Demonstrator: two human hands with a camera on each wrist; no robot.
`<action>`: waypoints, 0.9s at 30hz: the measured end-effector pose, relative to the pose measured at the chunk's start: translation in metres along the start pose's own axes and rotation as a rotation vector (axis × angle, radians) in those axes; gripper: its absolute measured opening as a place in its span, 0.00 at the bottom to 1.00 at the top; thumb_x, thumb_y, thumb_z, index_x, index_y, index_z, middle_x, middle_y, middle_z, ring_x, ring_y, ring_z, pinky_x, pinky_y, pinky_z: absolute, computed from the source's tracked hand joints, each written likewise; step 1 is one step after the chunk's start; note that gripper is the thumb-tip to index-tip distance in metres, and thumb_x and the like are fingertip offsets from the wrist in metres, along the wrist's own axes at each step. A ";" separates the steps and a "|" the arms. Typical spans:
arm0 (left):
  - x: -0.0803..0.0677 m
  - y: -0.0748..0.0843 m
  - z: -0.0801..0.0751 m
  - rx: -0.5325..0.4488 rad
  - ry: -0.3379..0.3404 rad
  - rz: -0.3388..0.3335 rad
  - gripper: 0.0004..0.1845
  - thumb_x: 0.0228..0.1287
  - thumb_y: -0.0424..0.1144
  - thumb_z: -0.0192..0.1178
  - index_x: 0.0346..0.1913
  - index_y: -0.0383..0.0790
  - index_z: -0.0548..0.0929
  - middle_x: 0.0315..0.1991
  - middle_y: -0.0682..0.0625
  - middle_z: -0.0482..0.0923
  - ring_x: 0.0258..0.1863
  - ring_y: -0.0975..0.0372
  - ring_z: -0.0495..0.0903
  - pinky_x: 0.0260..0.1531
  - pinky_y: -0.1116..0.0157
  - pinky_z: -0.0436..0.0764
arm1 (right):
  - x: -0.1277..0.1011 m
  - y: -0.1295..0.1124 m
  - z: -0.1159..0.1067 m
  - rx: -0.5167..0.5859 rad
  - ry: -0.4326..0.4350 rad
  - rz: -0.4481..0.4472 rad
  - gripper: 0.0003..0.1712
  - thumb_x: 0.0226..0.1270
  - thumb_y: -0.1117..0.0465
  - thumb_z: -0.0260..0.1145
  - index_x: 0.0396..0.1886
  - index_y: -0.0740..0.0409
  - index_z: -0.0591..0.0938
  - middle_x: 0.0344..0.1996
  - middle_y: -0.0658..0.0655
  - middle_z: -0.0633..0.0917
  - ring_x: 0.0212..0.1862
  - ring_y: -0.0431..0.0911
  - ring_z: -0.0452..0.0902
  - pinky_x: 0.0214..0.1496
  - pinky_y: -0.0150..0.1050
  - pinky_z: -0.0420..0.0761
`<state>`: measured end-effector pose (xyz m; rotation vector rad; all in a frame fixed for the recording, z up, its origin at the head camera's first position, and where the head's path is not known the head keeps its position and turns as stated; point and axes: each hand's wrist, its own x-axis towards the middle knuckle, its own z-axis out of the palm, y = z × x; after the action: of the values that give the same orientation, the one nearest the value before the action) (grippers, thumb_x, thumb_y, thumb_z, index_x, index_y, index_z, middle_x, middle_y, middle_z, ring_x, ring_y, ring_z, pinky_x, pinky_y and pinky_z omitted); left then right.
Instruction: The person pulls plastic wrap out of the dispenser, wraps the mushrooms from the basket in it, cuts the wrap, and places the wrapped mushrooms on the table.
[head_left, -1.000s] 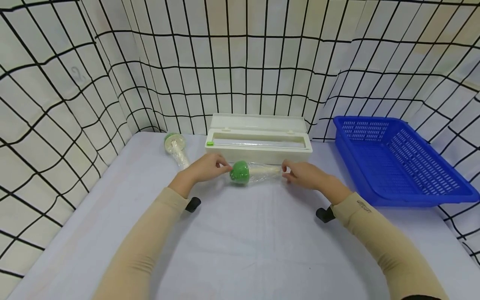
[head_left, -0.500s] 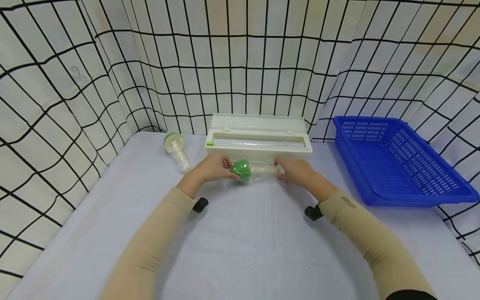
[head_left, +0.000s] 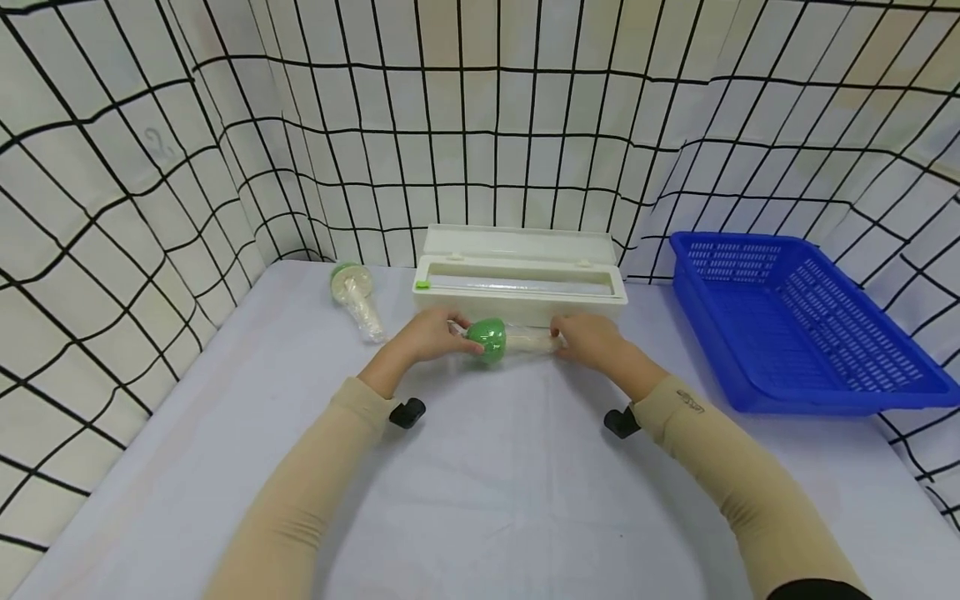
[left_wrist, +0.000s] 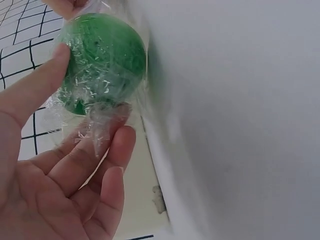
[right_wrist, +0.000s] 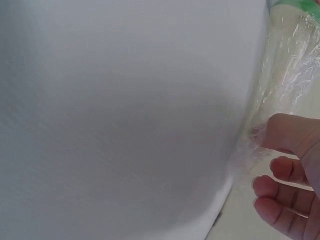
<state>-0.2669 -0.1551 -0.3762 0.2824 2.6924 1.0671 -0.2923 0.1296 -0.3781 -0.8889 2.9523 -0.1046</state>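
A toy mushroom [head_left: 498,340] with a green cap [left_wrist: 102,60] and a pale stem [right_wrist: 287,65] lies sideways on the table, wrapped in clear cling film, just in front of the white film dispenser box [head_left: 517,279]. My left hand [head_left: 450,333] holds the cap end. In the left wrist view its thumb [left_wrist: 35,85] lies on the cap and its fingers [left_wrist: 107,150] touch the bunched film below. My right hand [head_left: 566,340] is at the stem end, where its thumb [right_wrist: 287,132] presses the loose film and the other fingers are curled.
A second film-wrapped mushroom [head_left: 352,296] lies at the back left. A blue slotted basket [head_left: 787,325] stands at the right. Grid-patterned cloth walls close in the white table [head_left: 487,500] on three sides. Black wrist mounts sit under both forearms.
Both hands have closed in on the mushroom's ends, gathering the loose film tails against it. The mushroom has shifted slightly toward the dispenser box.
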 end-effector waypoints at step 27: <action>-0.013 -0.014 -0.013 -0.312 0.077 -0.040 0.26 0.67 0.49 0.70 0.58 0.32 0.84 0.53 0.40 0.85 0.58 0.48 0.79 0.63 0.46 0.73 | -0.013 -0.010 -0.002 0.307 0.236 0.044 0.22 0.61 0.65 0.78 0.55 0.66 0.83 0.44 0.63 0.79 0.39 0.52 0.80 0.43 0.46 0.82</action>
<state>-0.2593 -0.1767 -0.3745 0.1323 2.5312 1.4883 -0.2767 0.1287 -0.3744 -0.8166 3.0392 -0.6848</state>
